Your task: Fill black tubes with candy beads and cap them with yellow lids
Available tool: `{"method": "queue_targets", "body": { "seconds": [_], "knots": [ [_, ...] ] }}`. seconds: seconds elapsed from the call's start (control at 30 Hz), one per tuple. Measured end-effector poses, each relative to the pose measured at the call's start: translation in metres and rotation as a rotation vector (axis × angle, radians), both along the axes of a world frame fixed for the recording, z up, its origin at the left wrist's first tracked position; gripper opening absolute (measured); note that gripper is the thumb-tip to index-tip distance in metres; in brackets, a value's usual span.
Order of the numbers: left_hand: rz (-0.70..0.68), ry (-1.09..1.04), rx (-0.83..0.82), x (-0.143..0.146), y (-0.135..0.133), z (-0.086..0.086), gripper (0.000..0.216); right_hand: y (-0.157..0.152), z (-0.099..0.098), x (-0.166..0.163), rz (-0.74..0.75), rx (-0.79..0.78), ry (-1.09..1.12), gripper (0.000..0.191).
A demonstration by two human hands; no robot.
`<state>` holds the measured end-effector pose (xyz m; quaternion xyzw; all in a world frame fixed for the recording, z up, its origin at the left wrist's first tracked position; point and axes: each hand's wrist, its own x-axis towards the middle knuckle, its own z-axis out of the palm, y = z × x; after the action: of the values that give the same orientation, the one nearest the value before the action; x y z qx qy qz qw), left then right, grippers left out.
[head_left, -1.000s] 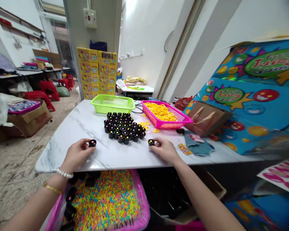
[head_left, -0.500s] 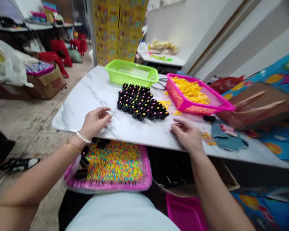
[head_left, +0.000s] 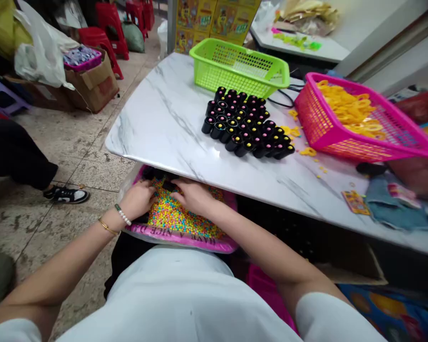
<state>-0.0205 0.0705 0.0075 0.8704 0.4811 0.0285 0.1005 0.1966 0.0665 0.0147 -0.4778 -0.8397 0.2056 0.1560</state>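
Note:
Both hands are low at the tray on my lap. The pink-rimmed tray (head_left: 185, 236) is filled with small round beads (head_left: 178, 214) in yellow, pink, blue and orange. At its left side my left hand (head_left: 138, 199) reaches in, fingers loosely bent and thumb apart, with no held thing visible. My right hand (head_left: 192, 195) comes in from the right, fingers and thumb apart, its fingertips beside a short black tube (head_left: 169, 185). More black pieces lie partly hidden around my left hand. On the table above stands a cluster of black tubes (head_left: 248, 124), with coloured dots at their tops.
A green basket (head_left: 235, 88) stands behind the cluster on the marbled table (head_left: 157, 114). To the right is a pink basket (head_left: 317, 128) of yellow plastic pieces (head_left: 353, 109). Blue cloth (head_left: 385, 204) lies at the right. Someone's shoe (head_left: 67, 194) is on the floor at left.
Both hands have left the tabletop and come down into the bead tray, the right one crossing leftward. My view has tilted downward. The tube cluster looks unchanged.

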Motion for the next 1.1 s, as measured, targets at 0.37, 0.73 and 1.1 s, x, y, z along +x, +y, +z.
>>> {"method": "queue_targets", "body": {
  "seconds": [0.37, 0.73, 1.1],
  "knots": [
    [0.136, 0.077, -0.06, -0.039, -0.019, 0.024, 0.036, -0.013, -0.004, 0.035, -0.004, -0.04, -0.095, 0.038],
    [0.188, 0.281, -0.056, -0.006, 0.005, 0.026, 0.045, -0.046, -0.006, 0.071, -0.106, -0.084, -0.135, 0.041],
    [-0.079, -0.285, -0.251, -0.009, 0.0, 0.011, 0.039, -0.044, -0.012, 0.074, -0.015, 0.042, -0.256, 0.036]
  ]
}}
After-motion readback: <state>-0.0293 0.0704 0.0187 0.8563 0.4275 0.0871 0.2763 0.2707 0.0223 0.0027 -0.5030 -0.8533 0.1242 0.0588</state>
